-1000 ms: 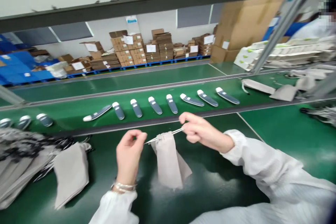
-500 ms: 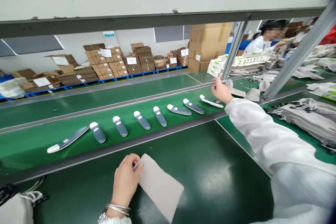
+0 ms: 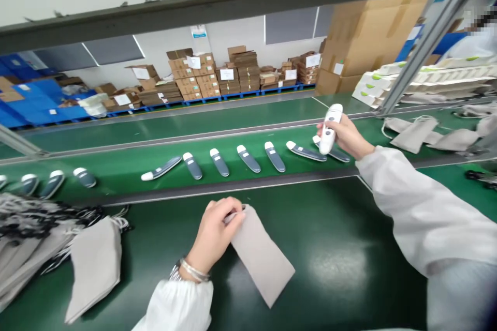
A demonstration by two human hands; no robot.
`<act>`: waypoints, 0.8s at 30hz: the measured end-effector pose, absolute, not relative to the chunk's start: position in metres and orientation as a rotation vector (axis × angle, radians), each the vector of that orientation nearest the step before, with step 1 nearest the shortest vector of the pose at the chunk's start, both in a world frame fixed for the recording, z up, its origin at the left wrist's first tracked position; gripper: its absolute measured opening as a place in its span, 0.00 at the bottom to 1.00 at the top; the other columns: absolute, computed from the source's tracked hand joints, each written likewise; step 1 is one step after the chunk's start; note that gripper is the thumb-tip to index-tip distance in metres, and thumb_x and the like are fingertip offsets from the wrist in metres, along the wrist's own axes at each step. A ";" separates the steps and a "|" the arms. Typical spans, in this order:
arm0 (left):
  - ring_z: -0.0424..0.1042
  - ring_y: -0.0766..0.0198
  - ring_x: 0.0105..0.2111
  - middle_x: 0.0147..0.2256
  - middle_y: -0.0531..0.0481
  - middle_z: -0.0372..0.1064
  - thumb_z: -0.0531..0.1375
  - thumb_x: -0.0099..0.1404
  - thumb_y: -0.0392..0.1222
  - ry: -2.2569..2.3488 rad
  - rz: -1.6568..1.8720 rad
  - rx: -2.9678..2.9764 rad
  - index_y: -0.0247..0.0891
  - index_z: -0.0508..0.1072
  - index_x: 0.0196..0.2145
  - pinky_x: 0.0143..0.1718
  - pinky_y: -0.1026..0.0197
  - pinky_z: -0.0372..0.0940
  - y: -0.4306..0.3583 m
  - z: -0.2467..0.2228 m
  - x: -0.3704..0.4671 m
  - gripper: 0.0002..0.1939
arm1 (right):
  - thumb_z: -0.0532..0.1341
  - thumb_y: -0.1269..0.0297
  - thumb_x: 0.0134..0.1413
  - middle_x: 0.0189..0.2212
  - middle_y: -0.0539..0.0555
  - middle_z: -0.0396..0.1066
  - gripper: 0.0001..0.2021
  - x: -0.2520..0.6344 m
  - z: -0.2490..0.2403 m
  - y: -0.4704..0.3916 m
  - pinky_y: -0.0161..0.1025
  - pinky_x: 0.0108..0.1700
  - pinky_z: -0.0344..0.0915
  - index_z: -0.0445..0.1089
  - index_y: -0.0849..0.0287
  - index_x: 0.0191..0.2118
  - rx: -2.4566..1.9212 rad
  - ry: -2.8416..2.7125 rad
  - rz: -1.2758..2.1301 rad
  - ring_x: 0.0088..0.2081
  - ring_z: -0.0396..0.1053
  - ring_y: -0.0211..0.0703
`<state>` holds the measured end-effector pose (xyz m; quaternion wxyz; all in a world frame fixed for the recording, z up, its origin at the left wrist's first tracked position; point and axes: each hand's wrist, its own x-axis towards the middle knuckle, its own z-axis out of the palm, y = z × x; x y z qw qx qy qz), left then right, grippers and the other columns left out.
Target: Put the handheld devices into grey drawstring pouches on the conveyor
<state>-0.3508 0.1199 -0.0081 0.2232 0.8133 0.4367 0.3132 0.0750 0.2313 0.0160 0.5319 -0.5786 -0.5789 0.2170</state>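
My left hand (image 3: 217, 235) pinches the top edge of a light grey cloth pouch (image 3: 266, 256), which hangs down over the green worktop. Over the raised green belt, my right hand (image 3: 347, 134) is closed around a white handheld device (image 3: 331, 129) with two dark oval buttons on its face. Under that device lies a similar one (image 3: 338, 153), partly covered by it. To its left, more devices with blue-grey backs and white tips, such as this one (image 3: 275, 158), lie spaced in a row along the belt.
At left, a pile of grey pouches with cords (image 3: 95, 264) lies on the worktop (image 3: 334, 248). More pouches (image 3: 415, 132) rest at right beside white trays (image 3: 376, 88). A metal post (image 3: 423, 51) and an overhead beam (image 3: 233, 5) frame the bench. Stacked cartons (image 3: 194, 77) stand behind.
My right hand has closed on a white device and lifted it above the belt. My left hand keeps the pouch pinched. The view has turned left, bringing the pouch pile further in.
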 end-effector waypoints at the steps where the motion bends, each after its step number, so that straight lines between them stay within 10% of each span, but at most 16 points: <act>1: 0.68 0.62 0.32 0.33 0.56 0.76 0.61 0.67 0.43 1.173 0.893 2.244 0.42 0.70 0.30 0.41 0.56 0.57 0.120 -0.005 -0.346 0.07 | 0.59 0.60 0.60 0.41 0.54 0.73 0.12 0.048 0.024 0.222 0.48 0.40 0.73 0.58 0.52 0.47 -1.219 -1.319 0.680 0.40 0.75 0.46; 7: 0.70 0.60 0.35 0.30 0.55 0.74 0.68 0.61 0.37 1.087 1.028 2.131 0.43 0.76 0.28 0.44 0.53 0.57 0.114 0.002 -0.332 0.05 | 0.70 0.63 0.50 0.44 0.46 0.70 0.41 -0.108 0.049 0.157 0.52 0.52 0.74 0.48 0.39 0.64 -0.575 -1.112 1.270 0.50 0.74 0.45; 18: 0.67 0.59 0.40 0.37 0.49 0.60 0.72 0.55 0.44 1.012 1.322 1.730 0.41 0.79 0.28 0.39 0.58 0.66 0.103 0.003 -0.337 0.07 | 0.70 0.68 0.52 0.45 0.50 0.70 0.31 -0.166 0.016 0.138 0.47 0.49 0.74 0.54 0.47 0.56 -0.618 -0.895 1.729 0.51 0.74 0.45; 24: 0.67 0.59 0.44 0.43 0.48 0.58 0.71 0.55 0.43 1.098 1.358 1.580 0.40 0.77 0.29 0.38 0.61 0.67 0.110 -0.005 -0.339 0.07 | 0.63 0.50 0.62 0.40 0.51 0.68 0.15 -0.170 0.005 0.125 0.35 0.39 0.69 0.66 0.55 0.46 -0.923 -1.135 1.764 0.39 0.70 0.37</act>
